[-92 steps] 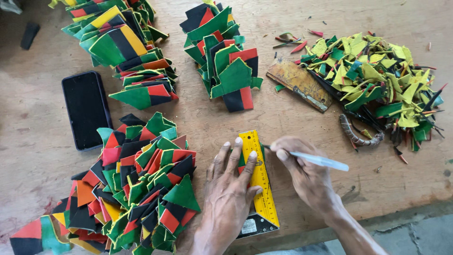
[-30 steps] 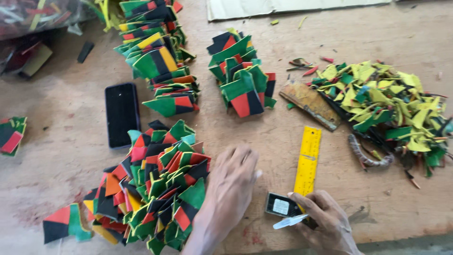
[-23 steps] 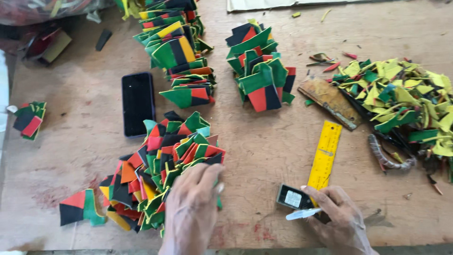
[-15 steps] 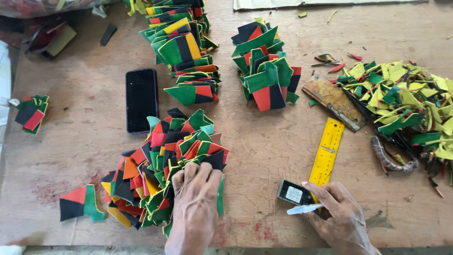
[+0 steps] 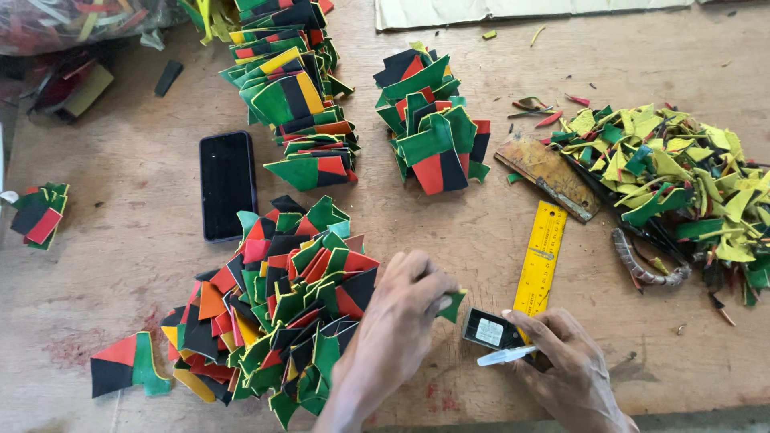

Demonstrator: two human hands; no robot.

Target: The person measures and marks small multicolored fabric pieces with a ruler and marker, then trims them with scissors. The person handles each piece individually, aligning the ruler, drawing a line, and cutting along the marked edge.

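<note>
A clear bag (image 5: 80, 20) of coloured scraps lies at the table's (image 5: 120, 265) far left corner; what else it holds cannot be made out.

Near the front edge, the left hand (image 5: 401, 321) has its fingers closed on a small green piece (image 5: 451, 305), pinched at the fingertips and lifted just off the right side of the big pile (image 5: 273, 313) of red, green, black and orange pieces. The wrist lies over the pile's front right part.

The right hand (image 5: 561, 369) sits just right of the left, the two close but not touching. It is clamped on a white pen (image 5: 505, 355), whose tip points left, towards the piece. Its fingers also rest on the dark end block (image 5: 491, 329) of the yellow ruler (image 5: 541, 256), which runs away from the front edge towards a worn wooden bar (image 5: 548, 172).

A black phone (image 5: 228, 184) lies left of centre, behind the pile. Two stacks (image 5: 293, 88) (image 5: 433, 120) of cut pieces stand towards the far edge. A heap of yellow and green offcuts (image 5: 674, 172) fills the right side. A few pieces (image 5: 38, 215) lie at the left edge.
</note>
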